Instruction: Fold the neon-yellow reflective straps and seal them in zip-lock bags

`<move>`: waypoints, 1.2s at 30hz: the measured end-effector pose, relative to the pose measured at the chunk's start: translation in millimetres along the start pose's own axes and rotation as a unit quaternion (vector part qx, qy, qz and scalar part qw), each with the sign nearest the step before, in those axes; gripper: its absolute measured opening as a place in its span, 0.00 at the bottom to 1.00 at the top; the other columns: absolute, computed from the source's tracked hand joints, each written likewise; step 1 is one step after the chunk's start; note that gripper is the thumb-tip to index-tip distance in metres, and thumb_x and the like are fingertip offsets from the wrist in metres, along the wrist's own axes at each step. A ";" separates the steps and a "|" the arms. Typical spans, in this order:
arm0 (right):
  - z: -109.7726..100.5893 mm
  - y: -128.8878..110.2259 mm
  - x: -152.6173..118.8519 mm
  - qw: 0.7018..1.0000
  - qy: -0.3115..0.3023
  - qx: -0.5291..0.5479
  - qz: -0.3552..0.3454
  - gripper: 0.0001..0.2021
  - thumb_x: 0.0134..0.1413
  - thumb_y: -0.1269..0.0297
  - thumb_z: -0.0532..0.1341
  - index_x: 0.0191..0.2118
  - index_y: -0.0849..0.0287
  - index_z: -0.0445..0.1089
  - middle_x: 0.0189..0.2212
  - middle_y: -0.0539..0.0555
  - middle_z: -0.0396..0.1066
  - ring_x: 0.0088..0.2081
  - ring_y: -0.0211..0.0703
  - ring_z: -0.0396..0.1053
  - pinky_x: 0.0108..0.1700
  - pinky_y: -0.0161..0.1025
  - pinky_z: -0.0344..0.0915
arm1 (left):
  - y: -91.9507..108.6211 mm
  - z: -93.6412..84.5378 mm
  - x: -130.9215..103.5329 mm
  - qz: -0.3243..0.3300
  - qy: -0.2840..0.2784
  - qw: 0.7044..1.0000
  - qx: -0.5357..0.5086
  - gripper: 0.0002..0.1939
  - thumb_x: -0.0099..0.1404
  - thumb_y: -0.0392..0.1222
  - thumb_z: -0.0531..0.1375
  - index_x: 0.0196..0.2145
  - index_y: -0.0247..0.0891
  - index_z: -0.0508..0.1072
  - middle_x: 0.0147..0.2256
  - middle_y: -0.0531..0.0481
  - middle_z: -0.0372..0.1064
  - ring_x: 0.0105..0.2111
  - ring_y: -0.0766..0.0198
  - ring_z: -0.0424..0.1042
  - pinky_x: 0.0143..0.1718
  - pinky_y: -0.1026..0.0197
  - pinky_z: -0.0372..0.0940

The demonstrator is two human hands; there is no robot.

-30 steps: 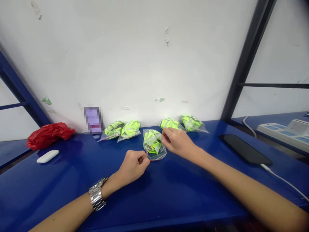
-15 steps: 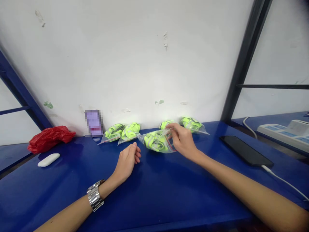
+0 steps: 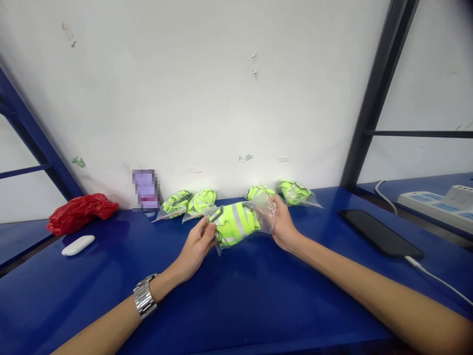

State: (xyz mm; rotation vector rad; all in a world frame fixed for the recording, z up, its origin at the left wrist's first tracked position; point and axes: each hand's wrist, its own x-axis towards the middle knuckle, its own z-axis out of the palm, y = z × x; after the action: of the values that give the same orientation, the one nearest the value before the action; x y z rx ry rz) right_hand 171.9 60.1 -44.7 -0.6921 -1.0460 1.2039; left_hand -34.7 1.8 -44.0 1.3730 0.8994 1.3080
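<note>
A clear zip bag with a folded neon-yellow and silver-striped item is held between my two hands above the blue table. My left hand grips the bag's left end, thumb in front. My right hand pinches its right end, where the clear plastic bunches near a reddish seal line. Behind it, two similar bags lie at the left against the wall, and two more lie at the right.
At the left are a red plastic bag and a white case. A phone with a lit, blurred screen leans on the wall. To the right lie a black phone on a white cable and a power strip.
The held bag has been lifted and turned, so its striped face shows. My left hand, empty before, has taken hold of its left end.
</note>
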 end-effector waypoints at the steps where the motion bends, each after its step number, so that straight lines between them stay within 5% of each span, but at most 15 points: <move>1: 0.2 -0.9 -0.6 1.000 -0.015 -0.015 -0.005 0.24 0.32 0.59 0.74 0.28 0.56 0.56 0.23 0.45 0.67 0.24 0.36 0.63 0.25 0.33 0.61 | -1.7 -1.2 1.1 0.008 0.017 1.000 0.011 0.27 0.62 0.58 0.59 0.51 0.38 0.66 0.41 0.45 0.72 0.40 0.60 0.72 0.37 0.61 0.68; 7: 7.4 -16.4 -10.2 0.971 -0.204 -0.118 0.027 0.18 0.46 0.49 0.66 0.31 0.61 0.69 0.28 0.50 0.67 0.32 0.39 0.65 0.36 0.36 0.62 | -11.1 -20.0 11.0 0.091 0.113 0.979 0.141 0.26 0.63 0.60 0.56 0.46 0.34 0.67 0.37 0.45 0.72 0.38 0.60 0.70 0.38 0.61 0.65; 10: 10.0 -24.4 -16.0 0.928 -0.318 -0.193 0.030 0.19 0.51 0.47 0.63 0.29 0.61 0.67 0.27 0.49 0.64 0.31 0.37 0.61 0.34 0.34 0.59 | -8.4 -26.0 10.6 0.128 0.148 0.940 0.281 0.23 0.65 0.59 0.52 0.36 0.34 0.69 0.32 0.47 0.71 0.33 0.60 0.68 0.33 0.62 0.63; 13: 11.3 -26.0 -19.6 0.904 -0.370 -0.214 0.034 0.20 0.52 0.46 0.62 0.26 0.60 0.61 0.25 0.47 0.58 0.28 0.35 0.55 0.31 0.33 0.56 | -1.1 -24.5 6.9 0.148 0.166 0.891 0.396 0.23 0.66 0.58 0.47 0.24 0.37 0.64 0.23 0.52 0.64 0.24 0.64 0.62 0.26 0.64 0.56; 19: 11.2 -22.8 -20.8 0.912 -0.347 -0.216 -0.002 0.23 0.54 0.44 0.58 0.23 0.58 0.52 0.23 0.46 0.50 0.27 0.34 0.49 0.28 0.33 0.51 | 10.2 -15.9 2.1 0.162 0.206 0.835 0.484 0.23 0.68 0.54 0.43 0.18 0.40 0.53 0.17 0.56 0.52 0.19 0.67 0.53 0.22 0.64 0.46; 23: 9.9 -24.2 -22.9 0.915 -0.340 -0.214 0.034 0.24 0.51 0.46 0.61 0.23 0.58 0.52 0.23 0.46 0.49 0.26 0.33 0.47 0.25 0.32 0.48 | 13.2 -15.0 0.8 0.187 0.210 0.807 0.519 0.21 0.68 0.49 0.44 0.18 0.41 0.53 0.16 0.56 0.50 0.18 0.67 0.51 0.22 0.63 0.44; 29: 18.1 -19.2 -31.3 0.941 -0.303 -0.072 0.131 0.19 0.42 0.51 0.68 0.28 0.60 0.62 0.25 0.46 0.61 0.28 0.34 0.59 0.30 0.31 0.58 | 11.0 -15.2 0.9 0.232 0.203 0.799 0.515 0.17 0.67 0.44 0.46 0.20 0.41 0.55 0.15 0.59 0.47 0.16 0.69 0.48 0.21 0.64 0.44; 36: 22.1 -18.3 -35.4 0.951 -0.273 -0.068 0.126 0.20 0.41 0.49 0.70 0.29 0.60 0.64 0.25 0.48 0.65 0.28 0.37 0.64 0.29 0.33 0.60 | 14.2 -13.1 3.1 0.275 0.220 0.776 0.523 0.16 0.67 0.40 0.47 0.21 0.41 0.54 0.15 0.59 0.45 0.15 0.69 0.47 0.22 0.64 0.45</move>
State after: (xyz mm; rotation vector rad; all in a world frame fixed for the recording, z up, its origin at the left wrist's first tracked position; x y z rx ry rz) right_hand 158.5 19.3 -29.5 -0.6222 -1.5451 1.6089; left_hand -48.8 3.7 -30.5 2.3658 1.8153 1.6827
